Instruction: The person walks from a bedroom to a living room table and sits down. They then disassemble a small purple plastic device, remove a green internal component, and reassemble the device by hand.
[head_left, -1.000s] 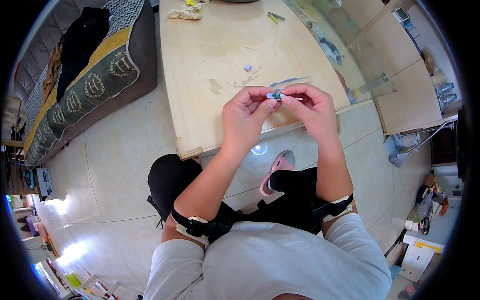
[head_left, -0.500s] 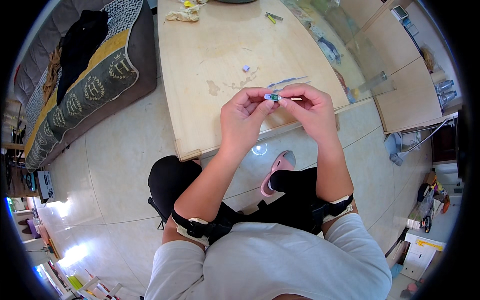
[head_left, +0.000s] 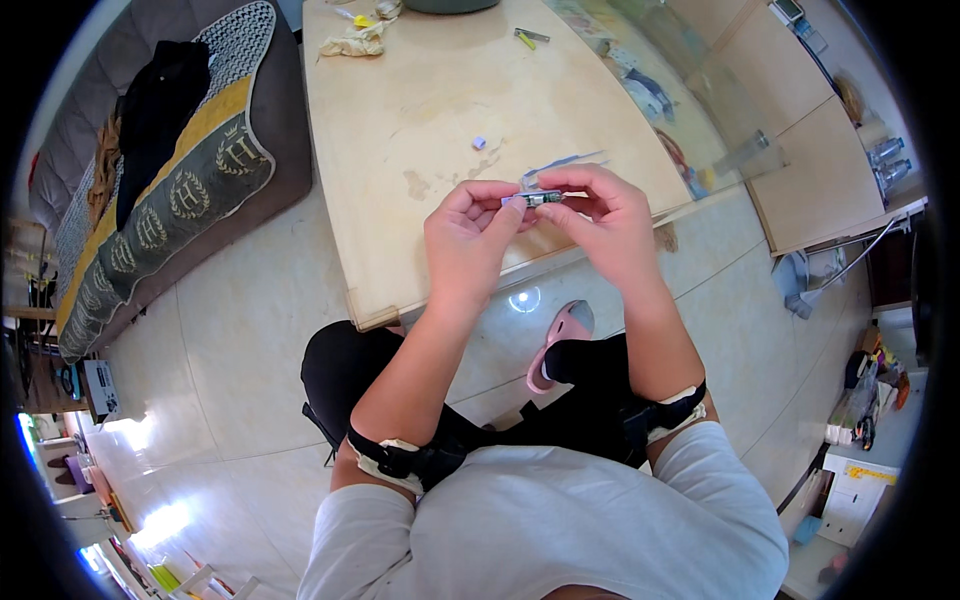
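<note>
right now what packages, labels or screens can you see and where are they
Clear plastic bag: flat on the table just beyond the hands, see-through with a blue edge.
White box: lower right on the floor, flat and rectangular, white with a yellow patch.
Small device: far left on the floor by the sofa, pale and boxy; too small to tell whether it has a screen.
No label can be made out on the small part held in both hands.

A sofa [head_left: 170,190] stands left of the desk [head_left: 420,120]; a crumpled cloth [head_left: 352,42] lies on the desk's far end; a slipper [head_left: 562,340] lies on the floor before it.
</note>
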